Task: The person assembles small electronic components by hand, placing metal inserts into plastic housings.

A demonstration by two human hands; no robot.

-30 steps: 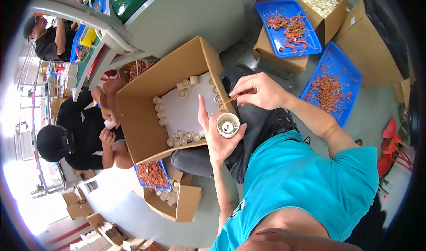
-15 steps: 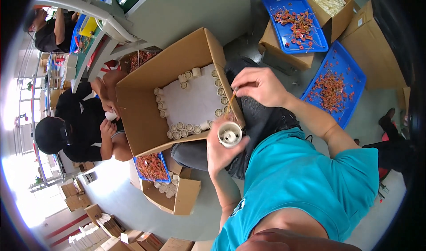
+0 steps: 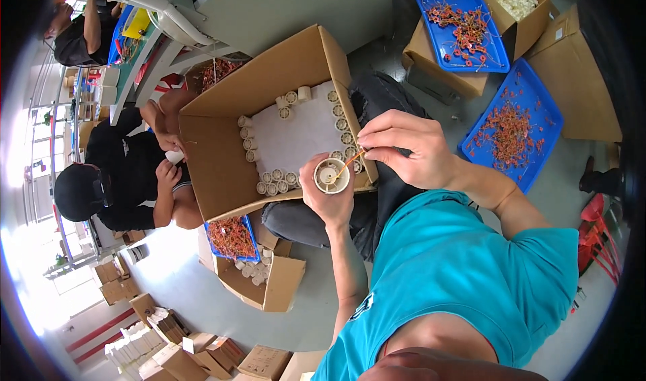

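Note:
My left hand point(image 3: 334, 211) is wrapped round a white plastic cup-shaped housing point(image 3: 319, 181), its open end facing up and ribs showing inside. An orange wire point(image 3: 350, 161) runs from inside the housing to my right hand point(image 3: 420, 151), whose thumb and fingertips pinch its upper end. Both hands are over the near right corner of a large open cardboard box point(image 3: 235, 93). Inside that box, similar white housings point(image 3: 277, 177) stand along the sides on a pale sheet point(image 3: 286, 139).
Blue trays of red-and-orange wired parts point(image 3: 506, 135) lie at the right. Across the box, a person in black point(image 3: 131, 172) holds a white piece. A smaller carton point(image 3: 282, 283) and another blue tray point(image 3: 250, 227) are at the lower left. A grey panel point(image 3: 303, 17) stands beyond.
My left hand has moved slightly left and up with the housing. My right hand has lowered, bringing the wire to the housing's open end. The person in black dips slightly in view.

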